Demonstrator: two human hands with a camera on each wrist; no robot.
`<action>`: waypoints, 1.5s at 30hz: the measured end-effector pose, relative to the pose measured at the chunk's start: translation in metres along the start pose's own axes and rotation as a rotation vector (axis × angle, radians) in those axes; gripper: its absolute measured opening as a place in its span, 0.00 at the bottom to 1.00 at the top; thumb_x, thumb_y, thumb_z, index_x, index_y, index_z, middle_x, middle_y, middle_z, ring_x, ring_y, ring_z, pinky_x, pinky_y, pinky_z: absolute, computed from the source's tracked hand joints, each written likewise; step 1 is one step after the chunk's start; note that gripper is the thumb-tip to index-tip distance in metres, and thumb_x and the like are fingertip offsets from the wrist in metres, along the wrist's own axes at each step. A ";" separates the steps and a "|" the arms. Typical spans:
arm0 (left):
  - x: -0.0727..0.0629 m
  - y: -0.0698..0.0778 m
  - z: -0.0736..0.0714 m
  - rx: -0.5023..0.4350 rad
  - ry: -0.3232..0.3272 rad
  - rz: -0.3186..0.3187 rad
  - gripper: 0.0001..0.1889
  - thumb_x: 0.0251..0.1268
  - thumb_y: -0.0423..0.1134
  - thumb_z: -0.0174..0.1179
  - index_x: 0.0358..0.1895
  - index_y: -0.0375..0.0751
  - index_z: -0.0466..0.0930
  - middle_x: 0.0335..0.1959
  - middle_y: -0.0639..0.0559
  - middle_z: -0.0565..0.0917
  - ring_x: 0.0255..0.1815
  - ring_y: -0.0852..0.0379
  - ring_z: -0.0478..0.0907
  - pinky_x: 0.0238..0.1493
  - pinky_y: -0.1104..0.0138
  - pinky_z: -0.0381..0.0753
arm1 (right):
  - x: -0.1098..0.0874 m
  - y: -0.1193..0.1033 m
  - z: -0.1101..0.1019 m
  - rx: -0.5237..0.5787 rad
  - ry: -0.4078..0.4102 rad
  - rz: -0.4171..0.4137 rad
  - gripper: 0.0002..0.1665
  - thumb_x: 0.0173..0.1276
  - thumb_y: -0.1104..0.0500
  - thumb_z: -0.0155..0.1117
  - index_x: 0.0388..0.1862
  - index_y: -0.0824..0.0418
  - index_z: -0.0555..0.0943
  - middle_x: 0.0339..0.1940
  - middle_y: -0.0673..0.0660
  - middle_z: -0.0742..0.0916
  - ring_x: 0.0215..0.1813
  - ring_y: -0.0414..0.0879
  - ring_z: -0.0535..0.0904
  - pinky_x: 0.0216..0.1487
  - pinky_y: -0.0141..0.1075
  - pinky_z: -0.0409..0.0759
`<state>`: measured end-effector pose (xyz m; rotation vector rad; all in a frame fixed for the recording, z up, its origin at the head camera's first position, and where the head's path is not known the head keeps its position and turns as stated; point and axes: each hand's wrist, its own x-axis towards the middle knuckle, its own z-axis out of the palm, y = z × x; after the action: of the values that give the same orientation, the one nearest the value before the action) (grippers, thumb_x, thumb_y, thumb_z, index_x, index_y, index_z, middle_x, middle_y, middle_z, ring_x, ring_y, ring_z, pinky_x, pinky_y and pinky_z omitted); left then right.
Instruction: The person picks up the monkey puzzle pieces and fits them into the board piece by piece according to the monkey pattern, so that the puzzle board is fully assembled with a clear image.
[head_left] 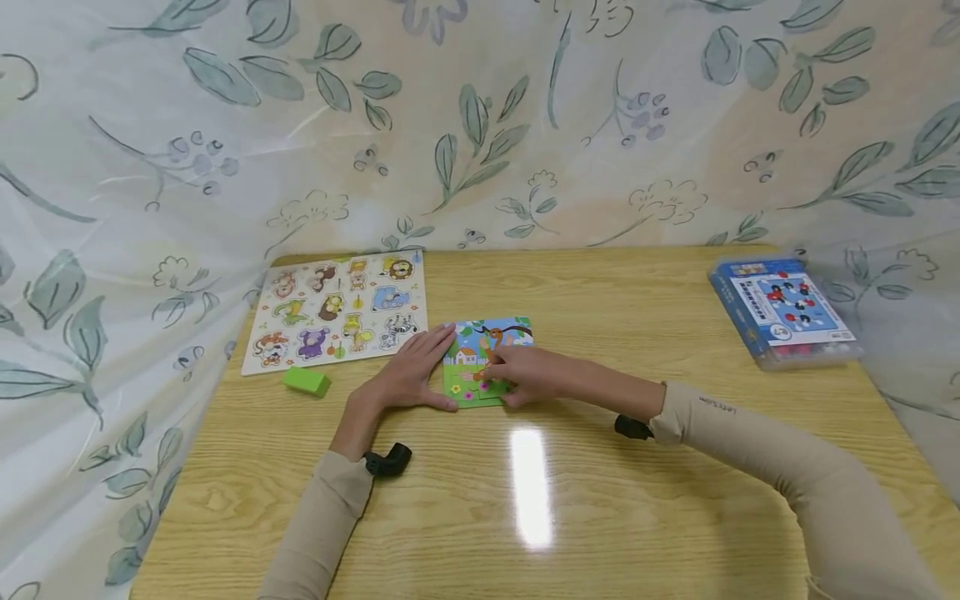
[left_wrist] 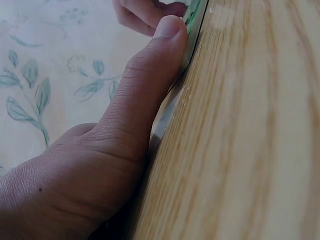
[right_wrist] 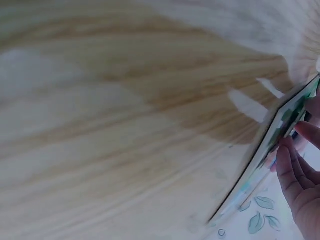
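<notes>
A small colourful picture puzzle point(head_left: 467, 379) with a house, flowers and a brown animal lies flat on the wooden table. My left hand point(head_left: 411, 367) rests along its left side with fingers extended, the thumb point(left_wrist: 150, 75) at the near edge. Over the lower right of the puzzle, my right hand point(head_left: 527, 373) pinches a green puzzle piece point(head_left: 491, 393) between thumb and curled fingers. That piece sits slightly askew against the picture and is partly covered by the hand. From the right wrist, the fingertips point(right_wrist: 286, 150) show right at the puzzle's surface.
A white animal peg board point(head_left: 337, 321) lies at the back left, and a green block point(head_left: 306, 382) stands by its near edge. At the back right is a blue-and-clear plastic box point(head_left: 783, 312). A leaf-patterned cloth point(head_left: 480, 125) hangs behind the table point(head_left: 600, 517).
</notes>
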<state>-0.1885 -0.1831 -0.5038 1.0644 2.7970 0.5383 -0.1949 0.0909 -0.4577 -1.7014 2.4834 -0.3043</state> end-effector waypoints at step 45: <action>-0.002 0.001 0.002 -0.010 0.009 0.013 0.65 0.45 0.75 0.62 0.79 0.39 0.41 0.81 0.47 0.44 0.82 0.46 0.41 0.78 0.46 0.44 | -0.212 -0.008 0.005 0.022 0.244 0.365 0.41 0.57 0.48 0.74 0.67 0.61 0.73 0.59 0.56 0.79 0.59 0.50 0.75 0.49 0.47 0.80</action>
<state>-0.1859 -0.1830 -0.5048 1.0816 2.7940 0.5596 -0.1097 0.2853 -0.4649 -1.2301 2.8838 -0.5231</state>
